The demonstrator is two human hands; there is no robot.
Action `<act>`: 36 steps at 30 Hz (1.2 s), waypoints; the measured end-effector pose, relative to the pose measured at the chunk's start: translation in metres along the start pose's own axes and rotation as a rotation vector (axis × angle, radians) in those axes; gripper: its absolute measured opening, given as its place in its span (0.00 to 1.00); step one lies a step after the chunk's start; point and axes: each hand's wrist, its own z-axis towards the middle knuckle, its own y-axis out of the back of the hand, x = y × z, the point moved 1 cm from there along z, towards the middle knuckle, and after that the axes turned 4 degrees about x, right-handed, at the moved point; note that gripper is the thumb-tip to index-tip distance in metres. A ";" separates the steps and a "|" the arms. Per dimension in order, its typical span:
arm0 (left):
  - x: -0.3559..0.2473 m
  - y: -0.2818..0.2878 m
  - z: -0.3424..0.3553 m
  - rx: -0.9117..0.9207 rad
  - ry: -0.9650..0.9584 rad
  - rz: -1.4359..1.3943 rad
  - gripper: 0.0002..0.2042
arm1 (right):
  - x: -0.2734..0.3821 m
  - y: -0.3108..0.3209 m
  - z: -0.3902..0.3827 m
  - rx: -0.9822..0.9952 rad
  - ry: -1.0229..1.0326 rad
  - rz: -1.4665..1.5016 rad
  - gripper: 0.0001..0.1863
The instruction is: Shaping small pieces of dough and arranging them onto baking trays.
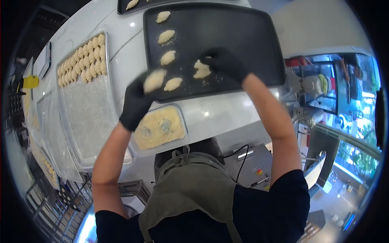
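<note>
My gloved left hand holds a pale, motion-blurred dough piece at the lower left of the black baking tray. My gloved right hand is pinched on the upper end of an irregular dough piece near the tray's middle, with crumbs around it. Crumb-coated pieces lie in a column along the tray's left side, and another sits between my hands. Just below the tray is a shallow clear container of yellowish crumbs with two greyish patches.
A metal sheet pan at the left holds rows of shaped dough pieces, with plastic-covered trays beside it. Another dark tray lies at the back. A metal machine with a cable stands below the white counter.
</note>
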 end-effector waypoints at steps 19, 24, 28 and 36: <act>0.032 -0.065 0.251 -0.293 -0.526 1.340 0.24 | -0.052 0.078 0.099 -0.009 0.964 -0.772 0.26; 0.014 0.025 0.125 -0.463 -0.585 0.934 0.13 | -0.014 0.040 0.074 -0.172 0.796 -0.784 0.18; 0.050 0.164 0.029 -0.836 -0.027 0.503 0.14 | 0.005 0.006 0.053 -0.265 0.809 -0.735 0.24; 0.088 0.325 0.057 -0.630 0.526 0.602 0.25 | 0.097 -0.167 0.039 -0.143 0.959 -0.630 0.19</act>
